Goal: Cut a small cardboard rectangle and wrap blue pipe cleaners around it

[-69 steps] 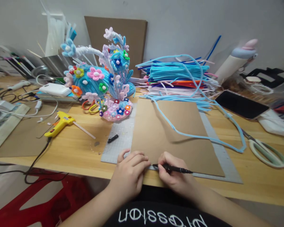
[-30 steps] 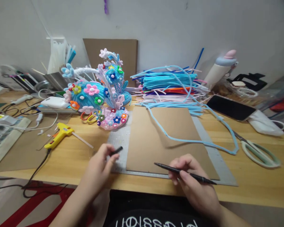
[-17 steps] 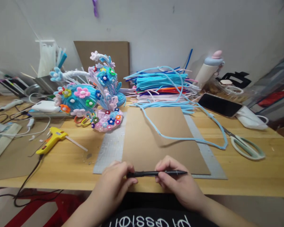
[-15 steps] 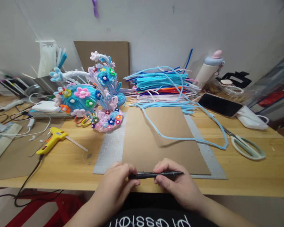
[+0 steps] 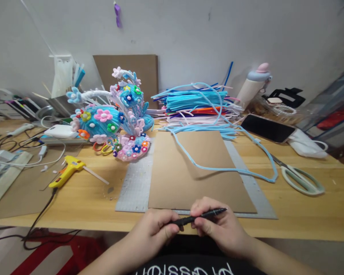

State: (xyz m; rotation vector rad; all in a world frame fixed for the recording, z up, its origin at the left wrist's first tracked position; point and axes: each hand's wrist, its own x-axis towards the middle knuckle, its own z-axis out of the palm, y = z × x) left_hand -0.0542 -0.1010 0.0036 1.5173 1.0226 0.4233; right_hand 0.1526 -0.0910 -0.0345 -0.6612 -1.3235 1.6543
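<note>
A black pen (image 5: 186,221) is held between both hands at the table's front edge, its tip pointing right and slightly up. My left hand (image 5: 157,229) is closed around its left end. My right hand (image 5: 215,223) pinches it near the tip with thumb and fingers. Just beyond the hands lies a brown cardboard sheet (image 5: 186,183) on a grey cutting mat (image 5: 132,191). A light blue pipe cleaner (image 5: 218,167) loops across the cardboard and out to the right.
Flower-covered pipe cleaner lamps (image 5: 100,122) stand at left, near a yellow glue gun (image 5: 67,172) with its cord. Bundled pipe cleaners (image 5: 195,101) are piled at the back. Scissors (image 5: 301,179), a phone (image 5: 268,128) and a bottle (image 5: 250,86) are on the right.
The pen has tilted, its left end dropping and its tip rising slightly. My left hand has moved right and a little down along with it. The view has shifted slightly.
</note>
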